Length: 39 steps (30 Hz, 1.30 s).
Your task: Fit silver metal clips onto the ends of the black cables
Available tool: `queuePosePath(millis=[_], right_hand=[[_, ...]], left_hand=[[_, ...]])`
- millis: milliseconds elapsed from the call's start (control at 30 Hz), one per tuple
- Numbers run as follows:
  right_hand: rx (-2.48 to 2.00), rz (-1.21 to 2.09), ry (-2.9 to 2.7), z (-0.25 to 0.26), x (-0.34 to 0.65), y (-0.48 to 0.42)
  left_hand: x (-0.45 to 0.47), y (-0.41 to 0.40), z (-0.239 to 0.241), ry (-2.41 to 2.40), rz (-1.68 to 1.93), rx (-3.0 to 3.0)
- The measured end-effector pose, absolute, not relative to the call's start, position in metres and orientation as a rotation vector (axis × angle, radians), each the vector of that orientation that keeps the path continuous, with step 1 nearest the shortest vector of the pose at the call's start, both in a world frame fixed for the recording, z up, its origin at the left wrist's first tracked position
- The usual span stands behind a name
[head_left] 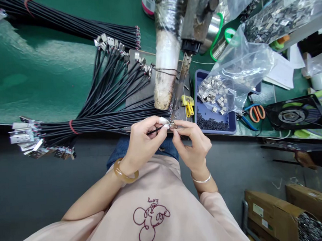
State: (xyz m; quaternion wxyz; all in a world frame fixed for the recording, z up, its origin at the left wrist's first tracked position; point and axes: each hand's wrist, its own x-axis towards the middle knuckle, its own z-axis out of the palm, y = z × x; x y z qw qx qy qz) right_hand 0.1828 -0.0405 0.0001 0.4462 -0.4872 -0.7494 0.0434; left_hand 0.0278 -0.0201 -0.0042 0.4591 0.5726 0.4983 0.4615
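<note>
My left hand (144, 141) pinches the end of a thin black cable (154, 130), with white tape on the thumb and a fingertip. My right hand (190, 140) pinches a small metal clip (174, 125) against the cable end. Both hands meet just under the tip of a soldering iron (179, 87) that slants down from a stand. A fan of black cables (108, 98) with metal clips on their ends lies left of my hands, tied with a red band.
A blue tray (218, 126) holds small black parts, with a clear bag of metal clips (229, 81) over it. Orange-handled scissors (254, 114), a black fan (295, 113), another cable bundle (77, 24) and cardboard boxes (276, 211) on the floor surround the green bench.
</note>
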Motion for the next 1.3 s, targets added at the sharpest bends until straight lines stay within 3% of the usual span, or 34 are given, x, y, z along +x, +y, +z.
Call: queuePosePath(millis=[967,1300], right_hand=[[-1.286,0.086,-1.996,0.011,0.185,-0.04],[-1.237,0.144,-1.685,0.002,0.2,-0.052]], left_hand=[[0.028,-0.018,-0.002,1.23,1.169,1.466],[0.024,-0.018,-0.001,1.207,1.085,1.519]])
